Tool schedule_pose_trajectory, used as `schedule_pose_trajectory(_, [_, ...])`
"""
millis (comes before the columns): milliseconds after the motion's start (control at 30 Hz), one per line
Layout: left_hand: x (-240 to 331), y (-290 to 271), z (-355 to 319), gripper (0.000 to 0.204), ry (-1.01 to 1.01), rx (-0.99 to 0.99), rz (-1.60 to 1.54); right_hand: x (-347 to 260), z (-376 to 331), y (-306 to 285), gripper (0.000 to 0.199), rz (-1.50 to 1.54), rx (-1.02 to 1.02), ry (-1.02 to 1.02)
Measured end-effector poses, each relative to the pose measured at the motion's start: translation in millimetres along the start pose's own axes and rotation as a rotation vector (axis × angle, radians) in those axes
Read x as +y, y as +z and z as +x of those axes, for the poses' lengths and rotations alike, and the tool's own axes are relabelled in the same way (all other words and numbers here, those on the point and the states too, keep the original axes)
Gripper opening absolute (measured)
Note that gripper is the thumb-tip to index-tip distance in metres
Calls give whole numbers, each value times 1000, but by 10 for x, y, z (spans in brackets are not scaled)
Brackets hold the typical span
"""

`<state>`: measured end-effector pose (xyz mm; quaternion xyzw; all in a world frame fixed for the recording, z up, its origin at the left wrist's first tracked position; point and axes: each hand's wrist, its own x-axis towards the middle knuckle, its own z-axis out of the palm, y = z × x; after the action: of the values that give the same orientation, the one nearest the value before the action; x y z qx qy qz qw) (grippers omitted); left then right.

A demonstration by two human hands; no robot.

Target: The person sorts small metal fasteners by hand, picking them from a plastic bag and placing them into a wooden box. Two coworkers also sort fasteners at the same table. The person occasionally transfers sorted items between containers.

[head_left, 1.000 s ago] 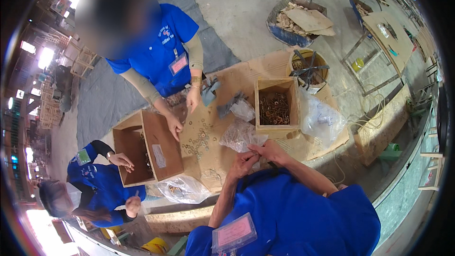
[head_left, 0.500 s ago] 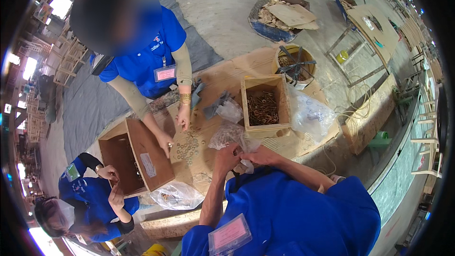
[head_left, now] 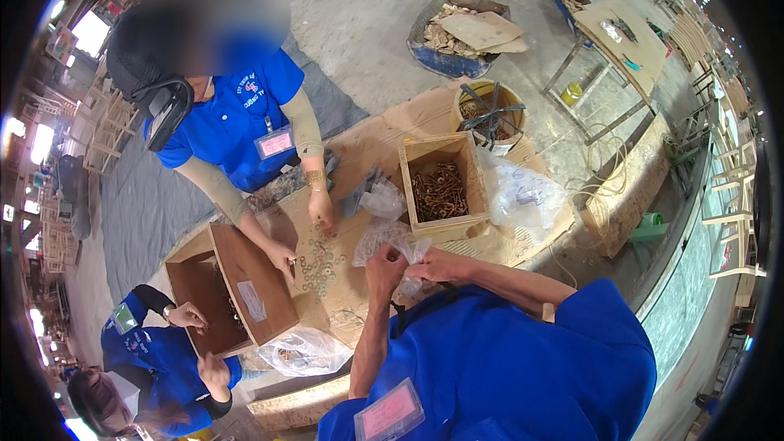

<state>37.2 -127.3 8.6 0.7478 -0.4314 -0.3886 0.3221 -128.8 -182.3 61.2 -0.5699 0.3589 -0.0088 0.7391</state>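
A crumpled clear plastic bag (head_left: 374, 237) is between my hands, above the near edge of the cardboard-covered table. My left hand (head_left: 384, 271) is closed on one side of its gathered plastic. Fingers pinched, my right hand (head_left: 443, 265) grips the other side, and a bit of the plastic hangs below. What the bag contains cannot be made out. Just beyond my right hand stands a wooden box (head_left: 459, 223) holding many screws (head_left: 438, 192). Left of the bag, small ring-shaped metal pieces (head_left: 320, 265) are spread on the cardboard, beside a co-worker's hands (head_left: 321, 211).
A brown wooden box (head_left: 273, 278) stands at left, with a second co-worker's hand (head_left: 189, 317) over it. Another plastic bag (head_left: 306, 353) lies near it. Beyond the screw box are a clear bag (head_left: 527, 196) and a bucket (head_left: 462, 106). A scrap-filled bin (head_left: 425, 53) sits on the floor.
My hands have drawn slightly apart, with more plastic showing between them. The lower-left co-worker's hands have separated. The whole view has shifted a little.
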Motion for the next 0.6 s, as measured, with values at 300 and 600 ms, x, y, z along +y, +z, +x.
schedule_pose_trajectory(300, [-28, 66, 24, 27, -1, 41, 3, 34, 60, -28, 22, -99, -26, 99])
schedule_pose_trajectory(600, [19, -139, -55, 33, 43, -191, -57, 105, -28, -40, 17, -76, 73, 66])
